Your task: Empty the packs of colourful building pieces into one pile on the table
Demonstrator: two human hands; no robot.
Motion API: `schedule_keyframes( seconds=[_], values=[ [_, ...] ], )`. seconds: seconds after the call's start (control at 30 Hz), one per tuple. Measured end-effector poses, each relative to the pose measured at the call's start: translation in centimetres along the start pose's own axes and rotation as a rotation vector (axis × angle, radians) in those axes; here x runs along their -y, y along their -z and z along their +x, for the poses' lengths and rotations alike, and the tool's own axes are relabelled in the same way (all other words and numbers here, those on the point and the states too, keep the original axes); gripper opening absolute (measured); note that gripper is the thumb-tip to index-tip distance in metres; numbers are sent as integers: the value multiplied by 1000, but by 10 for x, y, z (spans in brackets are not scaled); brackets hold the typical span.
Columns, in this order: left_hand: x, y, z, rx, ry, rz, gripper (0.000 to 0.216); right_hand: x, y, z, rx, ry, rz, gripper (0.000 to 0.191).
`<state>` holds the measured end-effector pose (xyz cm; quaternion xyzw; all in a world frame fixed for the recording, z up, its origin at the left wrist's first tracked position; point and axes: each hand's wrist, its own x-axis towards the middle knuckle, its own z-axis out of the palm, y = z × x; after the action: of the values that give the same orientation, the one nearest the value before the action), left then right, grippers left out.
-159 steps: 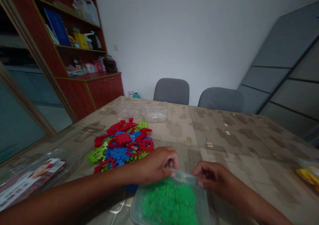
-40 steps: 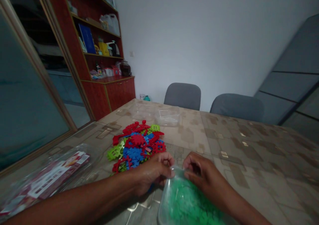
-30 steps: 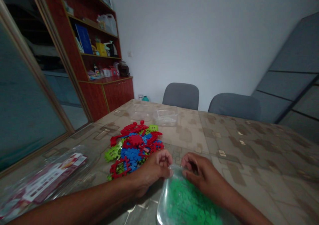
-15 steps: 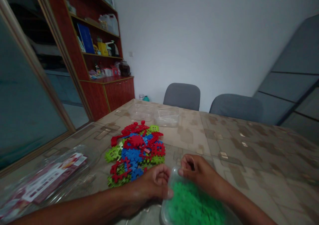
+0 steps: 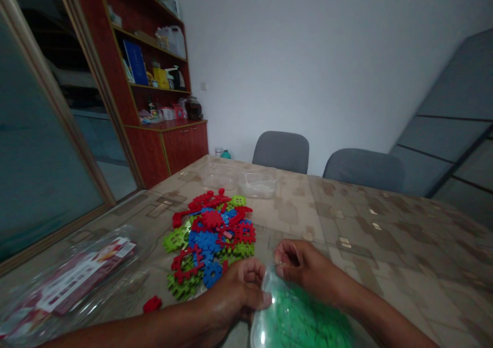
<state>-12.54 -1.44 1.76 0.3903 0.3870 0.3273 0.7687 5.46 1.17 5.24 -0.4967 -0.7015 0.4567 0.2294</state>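
clear tub (image 5: 296, 319) of green pieces sits at near edge, between both hands. left hand (image 5: 236, 296) curled on its left rim, right hand (image 5: 304, 266) pinching far rim, fingers closed. toy pile (image 5: 210, 235) lies just far-left of left hand, so left is nearer.

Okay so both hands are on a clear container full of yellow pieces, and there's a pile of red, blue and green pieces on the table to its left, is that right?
Not quite: the pieces in the clear container are green, not yellow, as the head view shows. The rest holds: the left hand and right hand are both on it, and the pile of red, blue and green pieces lies on the table to its left.
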Motion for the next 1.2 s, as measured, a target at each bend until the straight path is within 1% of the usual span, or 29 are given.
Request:
schedule_keyframes(
  seconds=[0.1, 0.2, 0.3, 0.37, 0.43, 0.47, 0.5, 0.57, 0.6, 0.63, 0.73, 0.8, 0.87, 0.93, 1.0, 1.07, 1.13, 1.2],
  values=[
    [5, -9, 2, -43, -98, -64, 32, 7, 0, 0, -66, -34, -166, 13],
    [13, -14, 8, -59, -133, -80, 41, 14, 3, -2, -85, -37, -284, 9],
    [18, -8, 14, -29, -111, -28, 46, 19, 10, -4, -31, -17, -306, 6],
    [17, -1, 13, -1, -110, 36, 52, 20, 16, -5, 26, -10, -278, 6],
    [14, 4, 7, 31, -142, 129, 63, 20, 22, -7, 94, -8, -225, 5],
    [11, 5, 2, 34, -168, 205, 64, 19, 24, -8, 124, -9, -197, 5],
    [8, 6, -2, 24, -207, 297, 60, 19, 25, -9, 142, -3, -171, 6],
    [2, 3, -11, -10, -283, 493, 37, 18, 26, -13, 143, 27, -118, 8],
    [-1, 1, -14, -19, -307, 571, 25, 18, 26, -15, 143, 42, -81, 10],
    [-3, -2, -16, -16, -316, 618, 18, 17, 26, -17, 147, 52, -33, 12],
    [-5, -7, -17, 20, -245, 598, 19, 12, 26, -22, 175, 28, 115, 16],
    [-4, -9, -16, 6, -222, 576, 20, 6, 27, -23, 156, 33, 146, 17],
    [-4, -10, -16, -22, -238, 631, 17, 0, 27, -24, 120, 71, 118, 18],
    [-4, -12, -17, -52, -287, 737, 14, -5, 28, -24, 93, 116, 44, 21],
    [-6, -15, -18, -85, -354, 835, 12, -6, 28, -23, 102, 150, -10, 25],
    [-8, -17, -18, -114, -401, 888, 13, -7, 28, -24, 130, 167, 10, 29],
    [-8, -16, -18, -108, -395, 897, 14, -8, 28, -25, 137, 148, 91, 30],
    [-9, -15, -19, -72, -360, 874, 14, -12, 27, -27, 85, 122, 115, 30]
  ],
)
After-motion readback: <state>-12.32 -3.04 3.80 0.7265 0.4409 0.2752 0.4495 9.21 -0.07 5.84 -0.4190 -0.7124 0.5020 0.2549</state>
